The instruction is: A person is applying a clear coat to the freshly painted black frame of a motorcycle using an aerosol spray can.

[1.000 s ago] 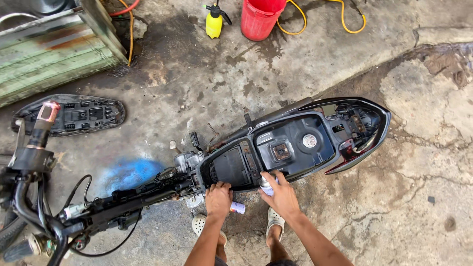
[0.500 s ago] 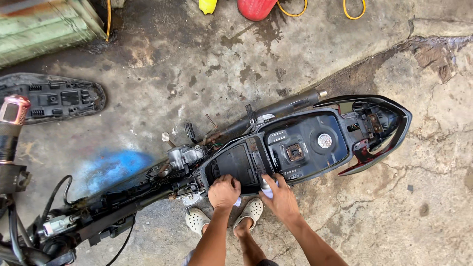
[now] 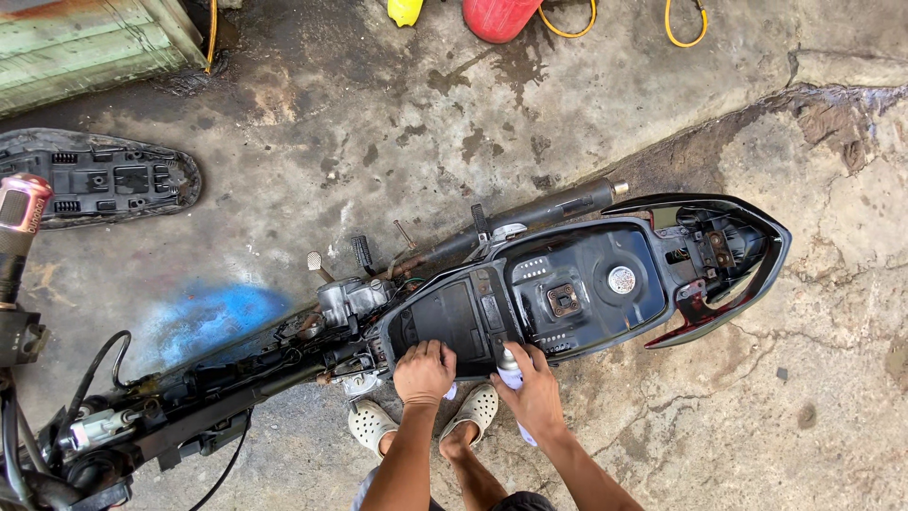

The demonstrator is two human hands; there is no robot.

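Observation:
A stripped black motorbike [image 3: 567, 284] lies below me with its seat off and the storage tub [image 3: 445, 317] open. My left hand [image 3: 425, 372] rests fingers down on the near rim of the tub. My right hand [image 3: 535, 390] is wrapped round a small pale spray can [image 3: 511, 367] held against the bike's near edge, beside the left hand. My feet in pale clogs [image 3: 376, 422] stand just under the frame.
The removed seat [image 3: 99, 180] lies upside down at the left. The handlebar with its grip [image 3: 21, 213] is at the far left. A red bucket [image 3: 499, 17], a yellow bottle [image 3: 405, 9] and yellow hose [image 3: 676, 24] sit at the top. Blue paint [image 3: 213, 317] stains the concrete.
The view has shifted so the bike sits further right and lower. Both hands have stayed at the tub's near rim, the right one keeping hold of the can.

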